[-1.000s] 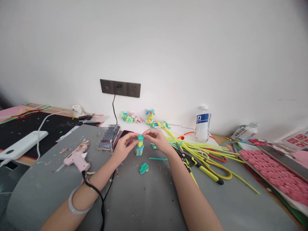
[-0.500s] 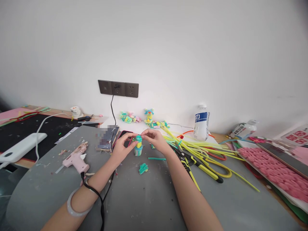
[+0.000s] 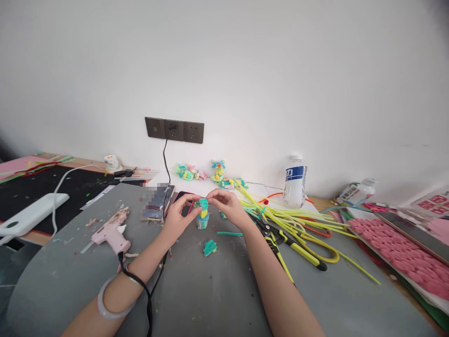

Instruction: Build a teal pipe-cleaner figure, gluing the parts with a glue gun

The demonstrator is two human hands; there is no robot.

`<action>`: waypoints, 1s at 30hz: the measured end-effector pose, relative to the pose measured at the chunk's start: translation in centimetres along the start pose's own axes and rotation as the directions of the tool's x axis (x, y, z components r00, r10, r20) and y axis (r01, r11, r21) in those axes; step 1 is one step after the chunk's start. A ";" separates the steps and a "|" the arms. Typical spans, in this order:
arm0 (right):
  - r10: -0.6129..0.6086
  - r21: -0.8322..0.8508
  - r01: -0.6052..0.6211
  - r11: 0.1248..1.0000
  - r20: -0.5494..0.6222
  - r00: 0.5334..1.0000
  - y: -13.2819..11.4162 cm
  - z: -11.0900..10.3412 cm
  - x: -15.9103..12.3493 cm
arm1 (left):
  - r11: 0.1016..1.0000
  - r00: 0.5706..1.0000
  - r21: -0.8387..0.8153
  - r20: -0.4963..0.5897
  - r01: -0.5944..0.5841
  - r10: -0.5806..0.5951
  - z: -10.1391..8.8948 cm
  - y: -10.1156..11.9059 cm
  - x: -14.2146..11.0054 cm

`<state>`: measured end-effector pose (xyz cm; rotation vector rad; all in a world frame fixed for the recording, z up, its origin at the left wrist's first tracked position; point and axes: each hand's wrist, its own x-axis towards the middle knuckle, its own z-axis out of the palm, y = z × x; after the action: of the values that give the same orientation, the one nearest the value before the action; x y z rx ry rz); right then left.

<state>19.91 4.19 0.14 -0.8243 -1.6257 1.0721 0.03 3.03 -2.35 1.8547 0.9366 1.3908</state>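
A small figure (image 3: pixel 202 221) made of teal, yellow and blue fuzzy pipe cleaners stands upright on the grey table. My left hand (image 3: pixel 180 211) grips its teal top from the left, thumb and fingers pinched together. From the right, my right hand (image 3: pixel 226 204) pinches at the same top; its fingertips partly hide what they touch. Nearer to me lies a loose teal pipe-cleaner piece (image 3: pixel 210 247). A short teal pipe cleaner (image 3: pixel 228 233) rests by my right wrist.
To the left lies a pink glue gun (image 3: pixel 114 234), its black cord crossing my left forearm. Yellow-handled pliers (image 3: pixel 298 247) and yellow pipe cleaners (image 3: pixel 280 211) spread to the right. Behind stand a bottle (image 3: pixel 294 182) and finished pipe-cleaner figures (image 3: pixel 218 172). A phone (image 3: pixel 157 201) lies back left.
The view has shifted very slightly. Both hands stay at the top of the figure, with hardly any visible movement.
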 end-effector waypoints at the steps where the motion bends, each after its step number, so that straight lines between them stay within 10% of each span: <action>1: -0.010 -0.003 0.010 1.000 -0.017 1.000 -0.1 0.0 0.0 | 1.000 1.000 -0.016 -0.008 -0.001 0.001 0.0 0.1 0.0; 30: -0.188 -0.108 0.196 0.975 0.081 0.979 -2.4 1.4 -1.1 | 0.963 0.988 -0.231 -0.038 0.138 -0.150 -0.1 2.8 -0.6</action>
<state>18.83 1.91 1.76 -0.6935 -1.8014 0.8855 0.27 0.98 -0.31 1.5543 0.8802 1.4033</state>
